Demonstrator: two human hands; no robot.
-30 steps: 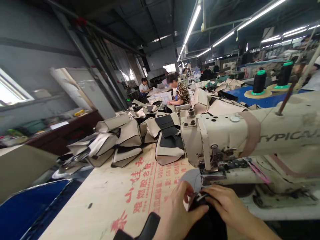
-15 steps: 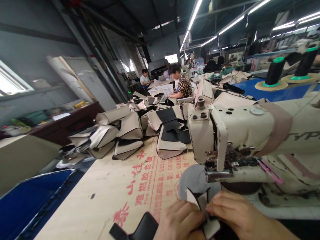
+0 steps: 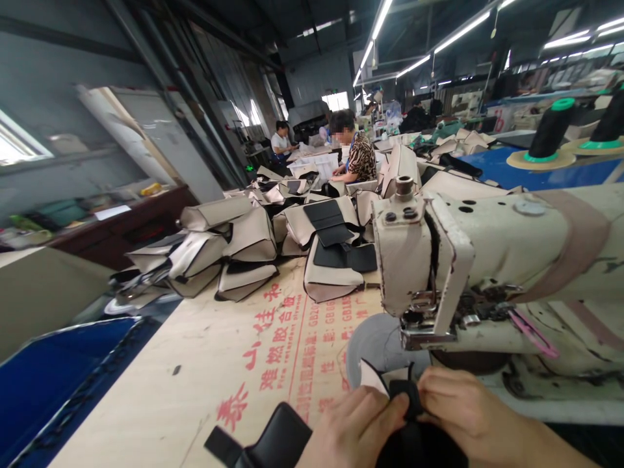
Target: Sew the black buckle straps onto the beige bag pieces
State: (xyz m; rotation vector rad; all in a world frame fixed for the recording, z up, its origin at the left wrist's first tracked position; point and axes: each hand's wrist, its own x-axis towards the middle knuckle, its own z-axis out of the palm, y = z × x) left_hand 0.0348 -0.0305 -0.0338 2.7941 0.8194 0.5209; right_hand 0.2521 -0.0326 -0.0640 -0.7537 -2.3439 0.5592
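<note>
At the lower right, my left hand (image 3: pixel 358 419) and my right hand (image 3: pixel 465 403) are both closed on one bag piece, in front of the sewing machine (image 3: pixel 492 260). Its beige panel (image 3: pixel 373 377) has black-edged corners that point up beyond my fingers. A black tab (image 3: pixel 404 392) lies against the beige, pressed by my left thumb and fingers. My right fingers pinch the edge just beside the tab. Below them hangs a dark black part (image 3: pixel 419 445) of the piece, cut off by the frame. Another black flap (image 3: pixel 283 432) lies left of my left hand.
Beige bags with black trim (image 3: pixel 248 237) are heaped across the back of the plywood table (image 3: pixel 160 396). A grey disc (image 3: pixel 375 344) sits by the machine head. Black thread cones (image 3: pixel 548 133) stand at right, a blue bin (image 3: pixel 73 390) at left. Two people (image 3: pixel 358 156) sit beyond.
The black tab now covers the beige strip that showed between my hands. My fingers have shifted closer around it, and more black material shows below. The view has turned slightly.
</note>
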